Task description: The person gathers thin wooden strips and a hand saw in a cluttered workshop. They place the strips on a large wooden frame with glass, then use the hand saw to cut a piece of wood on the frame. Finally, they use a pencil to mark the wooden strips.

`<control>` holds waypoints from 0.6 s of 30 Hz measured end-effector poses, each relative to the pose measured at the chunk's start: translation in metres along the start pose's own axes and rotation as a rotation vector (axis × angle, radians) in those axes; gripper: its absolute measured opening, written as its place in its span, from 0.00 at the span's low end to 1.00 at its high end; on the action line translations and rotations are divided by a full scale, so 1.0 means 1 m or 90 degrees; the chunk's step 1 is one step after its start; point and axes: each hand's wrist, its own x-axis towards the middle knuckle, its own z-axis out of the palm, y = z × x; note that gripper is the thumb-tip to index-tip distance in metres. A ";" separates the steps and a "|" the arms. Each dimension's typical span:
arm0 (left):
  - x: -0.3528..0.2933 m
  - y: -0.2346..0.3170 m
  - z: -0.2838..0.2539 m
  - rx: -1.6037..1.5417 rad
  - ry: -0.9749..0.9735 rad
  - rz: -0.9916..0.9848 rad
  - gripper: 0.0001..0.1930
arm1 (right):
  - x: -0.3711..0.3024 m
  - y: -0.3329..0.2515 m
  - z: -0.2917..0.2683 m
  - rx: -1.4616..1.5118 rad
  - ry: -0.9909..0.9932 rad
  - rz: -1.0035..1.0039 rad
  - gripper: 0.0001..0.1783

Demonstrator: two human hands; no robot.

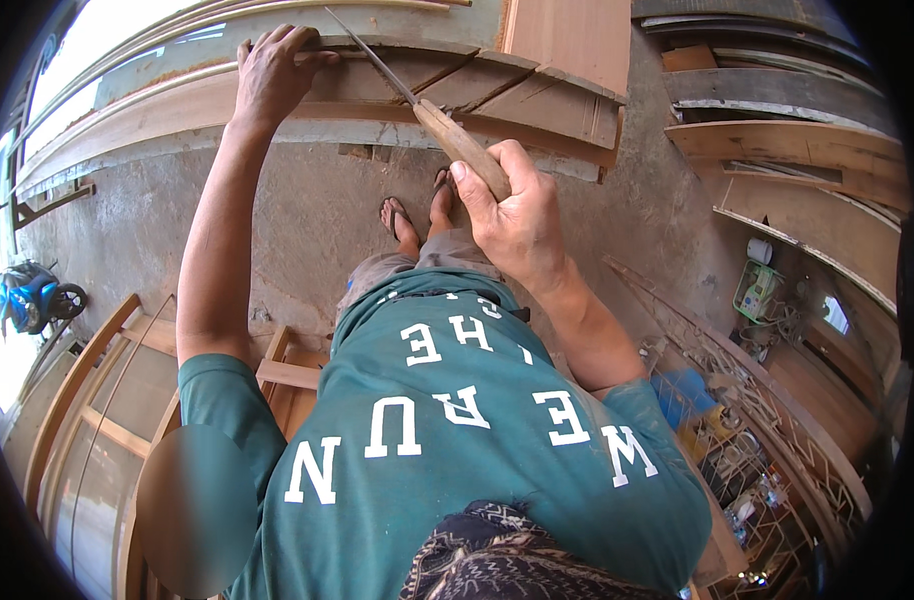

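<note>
My right hand (pixel 517 210) is closed round the straight wooden handle of a narrow-bladed handsaw (pixel 439 128). Its thin, tapering blade points away and to the left, over a wooden board (pixel 557 105) with several slanting cuts across it. The blade lies left of those cuts; I cannot tell whether it is biting into the wood. My left hand (pixel 275 72) grips the board's edge to the left of the blade, fingers bent over it and thumb stretched toward the saw.
A flat wooden panel (pixel 567 40) lies beyond the board on the workbench. Stacked planks (pixel 777 150) stand at the right. Behind me on the left is a wooden frame (pixel 107 420); a blue motorbike (pixel 39 297) stands farther left. A metal lattice (pixel 767 400) leans at the lower right.
</note>
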 end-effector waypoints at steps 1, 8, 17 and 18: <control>0.001 0.002 -0.001 0.000 -0.002 -0.001 0.20 | 0.000 -0.002 0.001 0.011 0.000 -0.001 0.14; 0.002 0.003 -0.002 -0.001 -0.005 -0.046 0.20 | -0.013 0.014 0.013 0.028 0.012 0.000 0.14; 0.006 0.016 -0.004 -0.052 -0.040 -0.145 0.19 | -0.010 0.010 0.014 0.016 0.026 -0.019 0.13; 0.006 0.015 -0.005 -0.069 -0.044 -0.146 0.19 | -0.010 0.006 0.013 0.028 0.028 -0.011 0.12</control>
